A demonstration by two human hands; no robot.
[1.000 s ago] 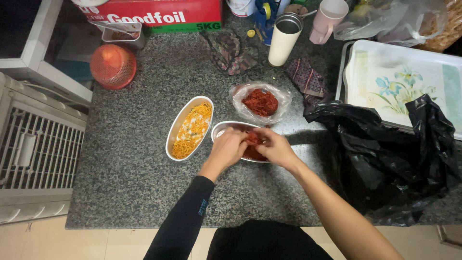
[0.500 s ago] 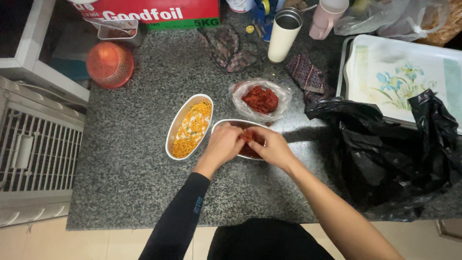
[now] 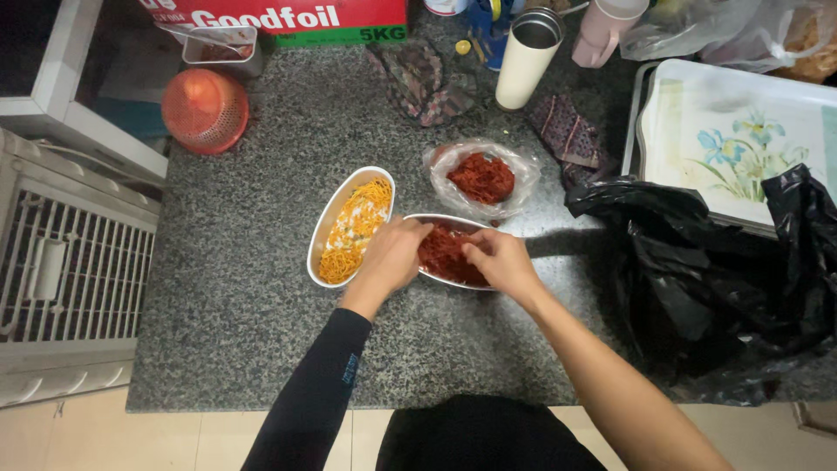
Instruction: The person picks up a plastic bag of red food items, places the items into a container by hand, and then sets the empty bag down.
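Red shredded food [image 3: 440, 253] lay in an oval dish [image 3: 453, 279] near the middle of the table [image 3: 235, 296]. Left hand [image 3: 391, 257] and right hand [image 3: 497, 260] met over it, fingers bent and pinching the shreds, apparently to spread them. Alongside, touching, a second oval dish [image 3: 336, 218] held orange and yellow shreds. Behind, an opened clear bag [image 3: 514, 187] held more red shreds.

A speckled grey granite counter [image 3: 253, 349] fills the scene under dim indoor light, its front edge meeting a pale tiled floor [image 3: 174, 440]. A white slatted appliance [image 3: 61, 270] stands at the left, beside a white cabinet frame [image 3: 83, 122] with a dark opening.
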